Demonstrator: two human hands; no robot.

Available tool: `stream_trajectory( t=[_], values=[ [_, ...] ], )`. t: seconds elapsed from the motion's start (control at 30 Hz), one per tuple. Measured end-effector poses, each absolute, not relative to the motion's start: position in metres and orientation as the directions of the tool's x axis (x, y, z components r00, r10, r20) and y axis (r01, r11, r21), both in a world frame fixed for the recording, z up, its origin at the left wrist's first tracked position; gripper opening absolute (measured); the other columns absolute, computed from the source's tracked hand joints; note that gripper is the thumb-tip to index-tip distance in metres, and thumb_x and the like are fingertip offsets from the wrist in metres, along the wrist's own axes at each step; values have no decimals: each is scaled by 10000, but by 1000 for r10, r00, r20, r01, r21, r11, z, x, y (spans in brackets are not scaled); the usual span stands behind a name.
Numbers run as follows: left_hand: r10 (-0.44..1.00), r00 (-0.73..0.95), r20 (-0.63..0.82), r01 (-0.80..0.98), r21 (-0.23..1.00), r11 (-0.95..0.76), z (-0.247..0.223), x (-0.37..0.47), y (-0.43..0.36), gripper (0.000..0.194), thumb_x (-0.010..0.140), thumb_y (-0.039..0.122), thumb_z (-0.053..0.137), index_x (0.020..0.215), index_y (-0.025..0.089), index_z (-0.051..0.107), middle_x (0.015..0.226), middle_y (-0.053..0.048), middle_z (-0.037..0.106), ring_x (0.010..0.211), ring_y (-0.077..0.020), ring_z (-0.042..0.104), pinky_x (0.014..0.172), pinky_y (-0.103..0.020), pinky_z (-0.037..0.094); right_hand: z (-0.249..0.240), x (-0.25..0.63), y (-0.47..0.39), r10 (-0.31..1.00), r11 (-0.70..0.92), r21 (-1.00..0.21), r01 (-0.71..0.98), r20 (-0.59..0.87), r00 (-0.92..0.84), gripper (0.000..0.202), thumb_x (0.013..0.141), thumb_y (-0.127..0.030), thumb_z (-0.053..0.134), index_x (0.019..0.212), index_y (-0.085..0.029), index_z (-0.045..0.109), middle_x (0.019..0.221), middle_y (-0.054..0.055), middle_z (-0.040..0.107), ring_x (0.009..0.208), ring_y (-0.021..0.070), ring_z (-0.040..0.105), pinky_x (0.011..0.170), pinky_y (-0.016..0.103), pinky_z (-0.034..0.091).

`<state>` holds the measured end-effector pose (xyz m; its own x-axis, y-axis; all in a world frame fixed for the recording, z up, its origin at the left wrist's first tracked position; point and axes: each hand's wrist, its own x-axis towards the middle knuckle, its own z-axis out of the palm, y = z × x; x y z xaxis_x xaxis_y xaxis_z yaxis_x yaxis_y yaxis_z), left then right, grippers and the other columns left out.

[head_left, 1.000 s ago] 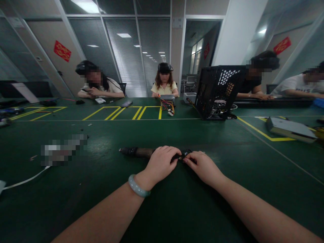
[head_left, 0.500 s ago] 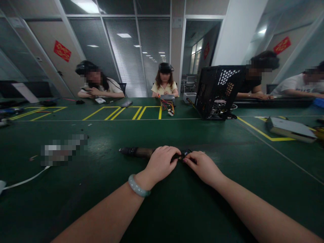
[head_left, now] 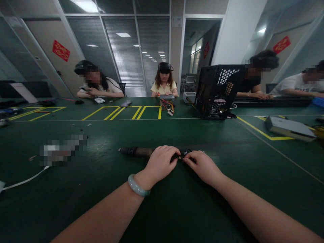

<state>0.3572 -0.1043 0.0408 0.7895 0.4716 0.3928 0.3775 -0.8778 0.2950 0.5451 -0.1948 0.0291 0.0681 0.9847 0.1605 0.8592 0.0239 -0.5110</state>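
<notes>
At twelve o'clock there are two bare hands (head_left: 162, 163) (head_left: 204, 168) and one brown-and-black cylindrical tool (head_left: 143, 152), at one o'clock one black perforated computer case (head_left: 212, 89), from eleven to two o'clock four co-workers (head_left: 115, 87) (head_left: 164, 88) (head_left: 249, 86) (head_left: 291, 83), and from eleven to one o'clock three red paper signs (head_left: 61, 50) (head_left: 206, 50) (head_left: 281, 45).

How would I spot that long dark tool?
On the green tabletop, find the left hand with the bangle. The long dark tool sticks out leftward from under that hand; its tubular body and narrow tip distinguish it from the boxy black case.
</notes>
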Motion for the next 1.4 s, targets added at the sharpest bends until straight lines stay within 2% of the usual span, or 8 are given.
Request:
stream_trajectory(
  t=[0.33, 0.57, 0.9, 1.13, 1.4],
  values=[
    [442, 807, 392, 353, 281, -893, 41, 358, -104, 166, 873, 168, 572, 1005, 260, 612, 1114, 24, 641, 1041, -200, 575, 924, -409, 436, 29, 547, -195, 983, 45, -502, 864, 178, 52, 204, 940, -360, 519, 894, -258, 689, 917, 7, 686, 849, 199, 583, 776, 329, 375],
    [481, 779, 402, 388, 294, -874, 39, 358, -104, 244, 853, 172, 589, 1087, 239, 586, 1067, -11, 650, 1006, -212, 589, 901, -403, 449, 24, 547, -193, 979, 49, -486, 872, 198, 55, 201, 934, -353, 528, 883, -251, 693, 902, 10, 687, 833, 192, 587, 790, 331, 366],
    [434, 810, 394, 351, 267, -898, 39, 358, -103, 166, 880, 166, 550, 1006, 251, 617, 1109, 5, 644, 1037, -208, 578, 915, -410, 441, 30, 545, -195, 982, 44, -500, 865, 182, 56, 200, 934, -343, 528, 883, -246, 695, 911, 16, 692, 853, 198, 593, 802, 336, 368],
    [483, 781, 395, 387, 300, -872, 38, 357, -103, 210, 874, 198, 575, 1080, 239, 587, 1077, -11, 648, 1013, -209, 591, 908, -412, 455, 27, 547, -194, 983, 40, -512, 858, 172, 57, 191, 933, -355, 537, 895, -261, 699, 912, 6, 691, 846, 198, 591, 793, 337, 376],
    [456, 791, 409, 369, 275, -888, 37, 358, -103, 159, 860, 180, 580, 1009, 230, 602, 1081, -15, 649, 1017, -217, 590, 914, -423, 452, 25, 547, -194, 978, 52, -499, 865, 199, 56, 201, 935, -361, 531, 881, -252, 692, 903, 11, 689, 837, 197, 585, 790, 336, 375]
  ],
)
